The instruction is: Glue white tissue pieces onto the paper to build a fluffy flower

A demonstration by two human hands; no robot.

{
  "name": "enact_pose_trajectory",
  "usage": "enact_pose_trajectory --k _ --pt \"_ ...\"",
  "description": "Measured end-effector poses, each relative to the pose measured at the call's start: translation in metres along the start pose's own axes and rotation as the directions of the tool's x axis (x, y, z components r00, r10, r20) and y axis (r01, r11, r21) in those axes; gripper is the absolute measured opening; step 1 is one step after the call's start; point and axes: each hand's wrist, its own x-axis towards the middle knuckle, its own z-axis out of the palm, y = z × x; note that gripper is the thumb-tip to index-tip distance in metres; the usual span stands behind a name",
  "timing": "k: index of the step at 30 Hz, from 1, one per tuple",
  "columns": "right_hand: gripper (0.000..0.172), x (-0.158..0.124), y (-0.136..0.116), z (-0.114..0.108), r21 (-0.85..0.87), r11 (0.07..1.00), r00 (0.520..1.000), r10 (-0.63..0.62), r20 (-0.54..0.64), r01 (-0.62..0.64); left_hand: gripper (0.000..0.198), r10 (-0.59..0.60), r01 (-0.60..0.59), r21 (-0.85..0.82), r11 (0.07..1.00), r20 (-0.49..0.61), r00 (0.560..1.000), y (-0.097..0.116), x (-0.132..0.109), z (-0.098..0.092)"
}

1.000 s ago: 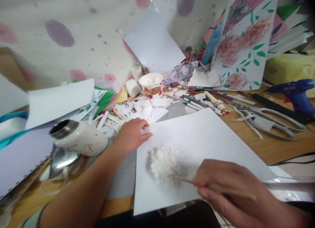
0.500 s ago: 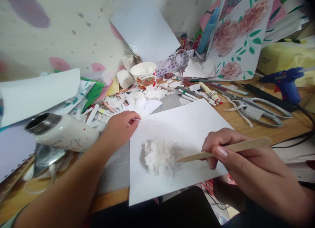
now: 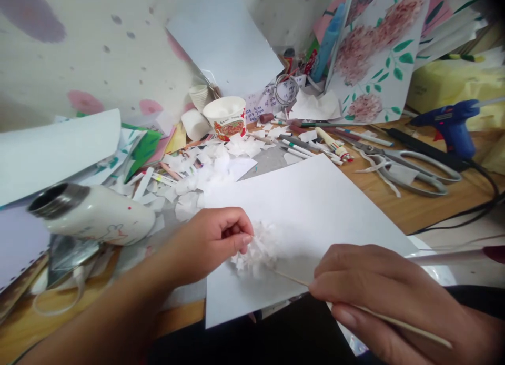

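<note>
My left hand (image 3: 221, 233) is pinched shut at the flower's upper left, thumb and forefinger on a small white paper piece (image 3: 255, 241). Below the fingertips, a ruffled cluster of white paper petals (image 3: 260, 259) is partly covered by that hand. It lies on a large white sheet (image 3: 303, 202). At lower right, my right hand (image 3: 382, 291) grips a thin wooden craft stick (image 3: 414, 328), turned edge-on. The stick's narrow tip points left at the cluster's lower right edge; whether it touches the petals I cannot tell.
Torn paper scraps (image 3: 215, 168) spread behind the sheet, near a paper bowl (image 3: 224, 118). An uncapped white bottle (image 3: 106, 212) lies at left. Scissors (image 3: 418, 170), pens and a blue glue gun (image 3: 450, 123) occupy the right. A flower painting (image 3: 374, 65) leans behind.
My left hand has moved from the scraps right and down to the paper cluster, carrying the paper piece. My right hand has lowered and turned the stick from flat to edge-on.
</note>
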Motion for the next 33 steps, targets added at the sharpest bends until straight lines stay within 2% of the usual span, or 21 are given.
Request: enact_pose_trajectory --k 3,9,13,17,19,22,26,30,33 --pt "0.016 0.000 0.003 0.007 -0.025 0.999 0.999 -0.040 0.015 0.040 0.010 0.000 0.000 -0.009 1.000 0.039 0.999 0.001 0.001 0.001" --pt "0.019 0.005 0.007 0.014 -0.079 0.995 0.997 -0.066 0.042 0.069 0.006 0.008 -0.009 0.023 1.000 0.045 0.999 -0.003 0.002 0.001" --pt "0.018 0.008 0.009 0.019 -0.175 0.977 0.992 -0.108 0.065 0.118 0.008 0.014 -0.014 0.008 1.000 0.073 0.997 -0.004 0.004 0.000" --pt "0.024 0.007 0.007 0.022 -0.277 0.951 0.990 -0.123 0.065 0.136 0.008 0.011 -0.010 -0.012 1.000 0.104 0.995 -0.006 0.005 0.000" --pt "0.021 0.005 0.007 0.020 -0.208 0.974 0.995 -0.085 0.046 0.093 0.009 0.000 0.002 -0.017 1.000 0.124 0.992 -0.007 0.006 0.000" --pt "0.015 0.002 0.008 0.010 -0.030 0.998 0.999 0.051 -0.006 -0.051 0.009 -0.028 0.030 -0.011 0.999 0.145 0.989 -0.007 0.006 -0.001" --pt "0.017 -0.001 0.010 -0.005 0.106 0.970 0.974 0.225 -0.040 -0.219 0.011 -0.034 0.029 0.041 0.999 0.123 0.992 -0.005 0.006 -0.003" --pt "0.020 -0.005 0.012 -0.011 0.136 0.962 0.969 0.245 -0.044 -0.237 0.011 -0.021 0.013 0.083 0.996 0.092 0.995 -0.001 0.003 -0.003" --pt "0.025 -0.009 0.015 -0.014 0.151 0.952 0.960 0.275 -0.048 -0.265 0.008 0.037 -0.043 0.076 0.996 0.078 0.996 0.004 -0.004 -0.001"
